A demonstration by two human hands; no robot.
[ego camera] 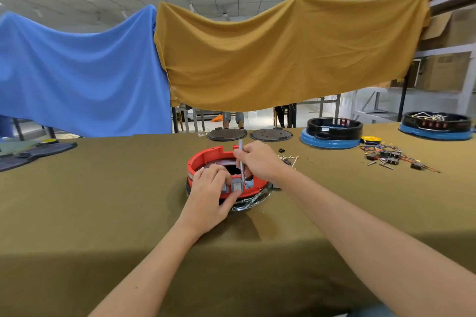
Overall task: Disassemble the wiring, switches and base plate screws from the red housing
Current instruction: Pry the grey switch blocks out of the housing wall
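Olive-green cloth covers the wide work table [103, 201], and behind it a blue sheet [77, 67] and a mustard-yellow sheet [283, 54] hang side by side under a tiled ceiling with a lit panel; cardboard boxes sit on shelving at the far right. Near the table's middle stands the round red plastic housing [206, 159], seated on a black base wrapped in clear film. Beyond it lie two dark round plates [271, 134], and to the right a black ring on a blue base [332, 134], a second such unit at the far right edge, and a loose heap of coloured wires and small black switches [391, 157]. The left hand [208, 195] grips the housing's near wall, fingers curled over the rim and thumb pressed against the outside beneath a row of grey switches [237, 185]. The right hand [260, 159] pinches a thin grey screwdriver [241, 159] held almost upright, its tip down at the rim beside those switches. Both bare forearms reach in from the lower edge.
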